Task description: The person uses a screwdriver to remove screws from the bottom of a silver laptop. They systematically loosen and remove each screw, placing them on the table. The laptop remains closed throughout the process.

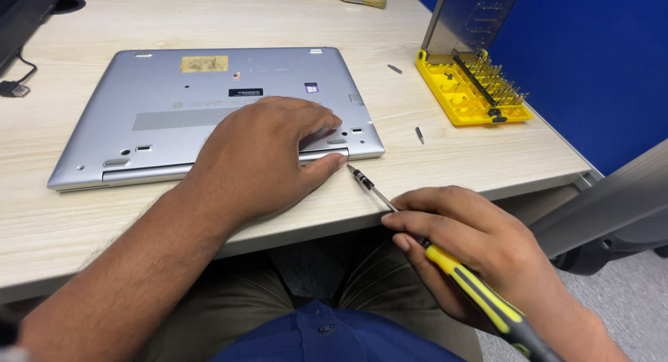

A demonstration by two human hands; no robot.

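- On the desk's near edge, the left hand [261, 156] presses flat, fingers spread, on the upturned silver laptop [209, 111], steadying it.
- The right hand [480, 247] pinches the yellow-handled screwdriver [445, 257]; its tip sits at the laptop's front corner and should seat squarely.

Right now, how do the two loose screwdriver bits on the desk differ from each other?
The loose bit by the yellow bit tray lies farther back on the pale wooden desk, slanting mostly sideways; the loose bit near the silver laptop's corner lies closer to the front edge, pointing nearly front to back. The first is level with the tray's back end, the second with its front. Both are small, dark, metal and untouched by either hand.
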